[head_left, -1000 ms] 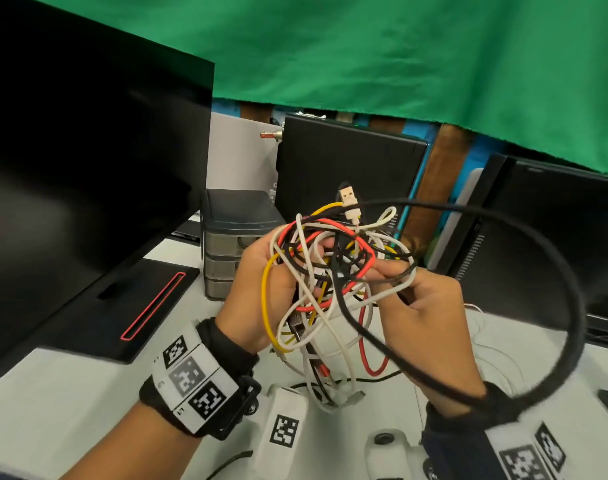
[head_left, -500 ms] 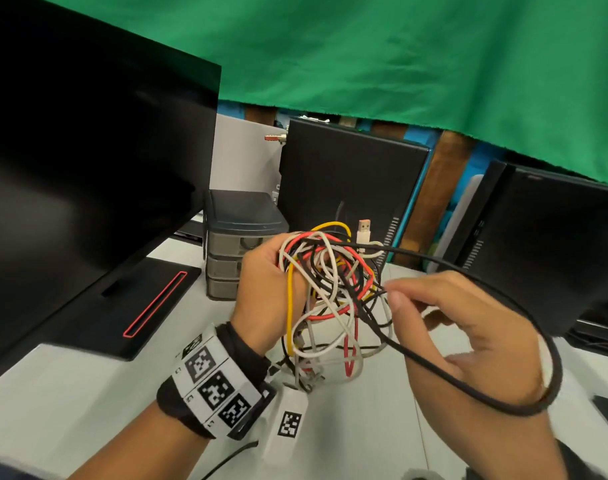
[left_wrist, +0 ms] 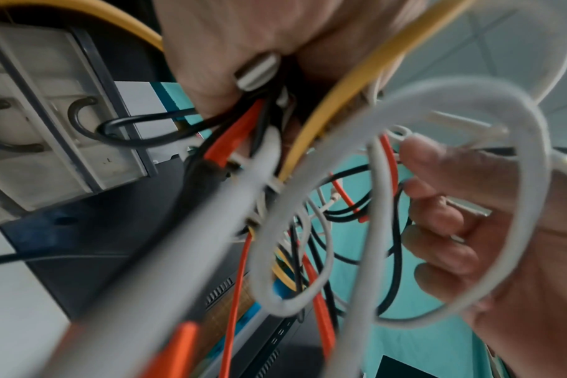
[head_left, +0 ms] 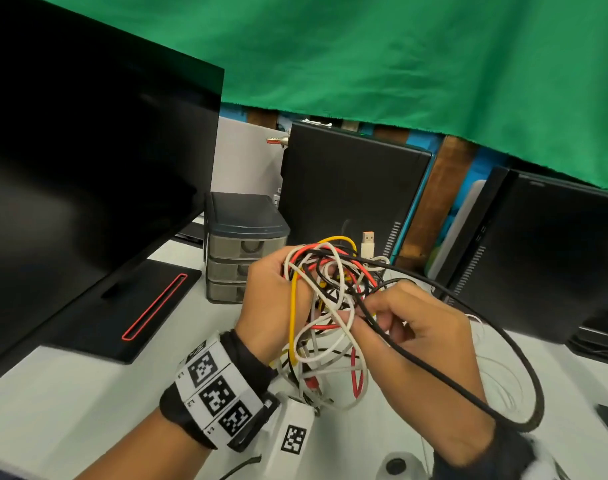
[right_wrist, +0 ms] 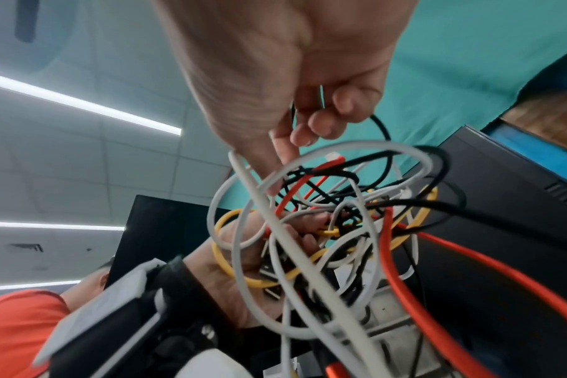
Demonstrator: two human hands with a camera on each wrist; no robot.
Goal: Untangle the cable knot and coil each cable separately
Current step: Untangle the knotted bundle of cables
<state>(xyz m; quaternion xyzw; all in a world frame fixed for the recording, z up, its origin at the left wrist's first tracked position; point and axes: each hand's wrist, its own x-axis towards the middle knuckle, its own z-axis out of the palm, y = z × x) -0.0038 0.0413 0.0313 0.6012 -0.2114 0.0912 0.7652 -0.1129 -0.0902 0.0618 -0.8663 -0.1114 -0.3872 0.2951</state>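
Cable knot held above the white desk, my left hand gripping its bundled side. A second ago my right hand had backed off; now its fingers pinch the thick black cable at the tangle again. Likely working that strand free; nothing coiled yet. Dark monitor left, drawer unit behind, green cloth overhead.

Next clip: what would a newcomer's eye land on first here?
A multicoloured knot of white, red, yellow and black cables, held up mid-frame by the left hand. The right hand pinches a thick black cable looping out to the right. Above hangs a bright green cloth backdrop.
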